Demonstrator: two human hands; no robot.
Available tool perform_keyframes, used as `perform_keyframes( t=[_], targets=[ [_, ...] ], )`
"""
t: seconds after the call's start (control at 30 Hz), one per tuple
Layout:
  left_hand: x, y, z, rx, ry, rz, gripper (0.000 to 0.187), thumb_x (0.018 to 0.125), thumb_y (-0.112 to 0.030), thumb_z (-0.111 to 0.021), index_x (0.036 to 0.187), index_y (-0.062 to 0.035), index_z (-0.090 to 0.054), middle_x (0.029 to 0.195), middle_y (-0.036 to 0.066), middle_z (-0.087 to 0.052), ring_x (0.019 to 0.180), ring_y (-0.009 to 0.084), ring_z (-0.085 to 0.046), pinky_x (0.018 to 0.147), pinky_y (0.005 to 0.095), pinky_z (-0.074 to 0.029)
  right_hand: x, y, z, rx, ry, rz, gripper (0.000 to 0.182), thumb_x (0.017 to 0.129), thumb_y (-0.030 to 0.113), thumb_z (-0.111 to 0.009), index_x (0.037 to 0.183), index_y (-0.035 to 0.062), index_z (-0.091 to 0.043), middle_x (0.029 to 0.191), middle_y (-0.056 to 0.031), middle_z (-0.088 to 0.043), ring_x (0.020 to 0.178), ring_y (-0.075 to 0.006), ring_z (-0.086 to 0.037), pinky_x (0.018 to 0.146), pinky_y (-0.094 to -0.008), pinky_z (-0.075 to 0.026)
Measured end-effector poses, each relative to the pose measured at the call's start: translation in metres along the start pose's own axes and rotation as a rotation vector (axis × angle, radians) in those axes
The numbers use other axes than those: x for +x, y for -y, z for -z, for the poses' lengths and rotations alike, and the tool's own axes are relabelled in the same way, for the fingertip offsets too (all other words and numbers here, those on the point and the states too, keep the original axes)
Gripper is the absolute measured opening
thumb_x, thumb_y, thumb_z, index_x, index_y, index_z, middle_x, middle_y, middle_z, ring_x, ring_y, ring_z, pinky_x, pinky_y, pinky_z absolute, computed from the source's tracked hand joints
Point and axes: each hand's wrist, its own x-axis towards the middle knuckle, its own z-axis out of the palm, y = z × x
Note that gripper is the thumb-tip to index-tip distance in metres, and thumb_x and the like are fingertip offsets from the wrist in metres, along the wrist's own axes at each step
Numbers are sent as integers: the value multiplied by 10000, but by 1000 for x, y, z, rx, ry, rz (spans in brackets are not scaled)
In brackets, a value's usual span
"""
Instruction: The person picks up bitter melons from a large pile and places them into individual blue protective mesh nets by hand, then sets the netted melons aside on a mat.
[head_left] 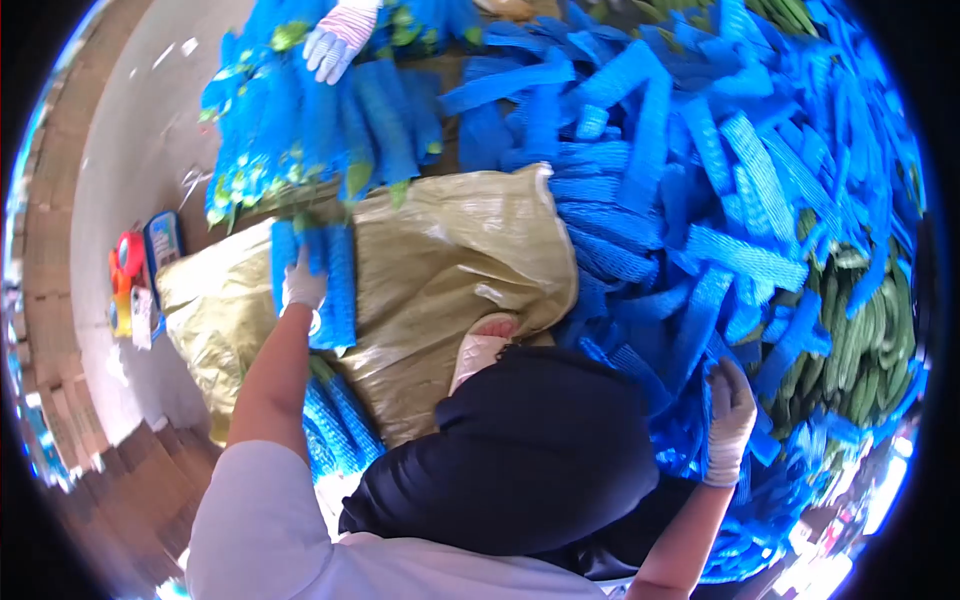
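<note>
Blue foam-net sleeves (341, 285) with long green vegetables, apparently cucumbers, lie side by side on a tan woven sack (450, 230). My left hand (304, 283), in a pale glove, rests palm down on them with its fingers stretched out. Closer to my body are more sleeved vegetables (335, 420), green showing at their upper ends. Out to the right, my gloved right hand (731, 420) is beside the heap of blue net sleeves (640, 330). Its fingers look apart and slightly bent; nothing is plainly held, though the side towards the heap is partly hidden.
Another person's gloved hand (340, 42) touches rows of sleeved vegetables (290, 130) at the top. Bare cucumbers (865, 340) lie at the far right. A red tape dispenser (129, 255) and a blue-edged object (163, 245) sit at left. My shoe (480, 350) is on the sack.
</note>
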Motion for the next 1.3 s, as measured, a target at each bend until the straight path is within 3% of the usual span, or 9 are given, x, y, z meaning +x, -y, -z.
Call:
perform_keyframes(
  t=[0.13,0.23,0.4,0.53,0.73,1.0,1.07,1.17,1.3],
  targets=[
    [8,0,-30,3,-39,-11,754,798,-262,-573,1481,-110,-292,1486,265,-306,1379,403,-297,1125,407,-279,-2,-2,-7,-43,51,2,360,885,105,-588,1231,8,-586,1068,-178,-672,982,-256,-665,858,-334,-507],
    [-19,-33,-15,-165,-101,-172,699,825,-253,-626,1445,-79,-355,1456,247,-355,1350,382,-340,1118,409,-283,3,1,-14,-766,131,100,626,796,252,-670,1369,144,-441,1284,-232,-514,1078,-402,-571,880,-452,-487],
    [-45,-100,21,-963,216,-456,466,904,-101,-562,1349,-2,-465,1353,191,-499,1251,288,-478,1071,360,-350,22,-33,-48,-920,296,13,744,765,445,-691,1414,205,-417,1441,-260,-353,1339,-418,-340,1075,-491,-310],
    [-112,-182,101,-933,244,-887,379,931,-76,-518,1300,12,-517,1239,143,-583,1163,219,-542,1020,323,-402,38,-27,-46,-565,171,-119,511,760,403,-701,1192,139,-629,1235,-191,-560,1137,-368,-537,964,-420,-437],
    [-252,-289,207,-806,483,-1259,416,972,-221,-518,1331,-11,-495,1235,126,-593,1134,215,-574,995,330,-424,-17,59,38,-6,20,530,112,810,162,-676,873,72,-699,884,-121,-636,899,-304,-618,795,-386,-494],
    [-345,-364,212,-757,793,-1080,350,939,-211,-607,1228,-19,-562,960,53,-638,749,133,-644,622,233,-497,-50,40,70,156,-116,714,108,780,145,-731,839,59,-704,846,-96,-680,932,-297,-623,842,-391,-491],
    [-356,-369,203,-847,819,-1018,242,930,-177,-613,1111,-16,-600,850,7,-617,687,74,-601,557,203,-443,-53,27,73,167,-43,621,209,764,180,-748,933,69,-696,1015,-135,-670,1064,-345,-583,925,-427,-461],
    [-370,-378,180,-867,839,-1057,190,905,-153,-646,1060,-50,-607,856,7,-603,661,90,-593,568,212,-463,-59,26,64,-253,-493,454,567,733,224,-763,1245,91,-558,1362,-270,-433,1271,-458,-407,1037,-497,-373],
    [-397,-379,152,-711,1030,-1214,90,904,-151,-628,947,-89,-579,812,-27,-537,687,57,-500,631,212,-425,-63,24,49,723,-1,454,717,902,322,-657,1464,35,-316,1442,-245,-373,1375,-331,-331,1103,-405,-291]
  ],
)
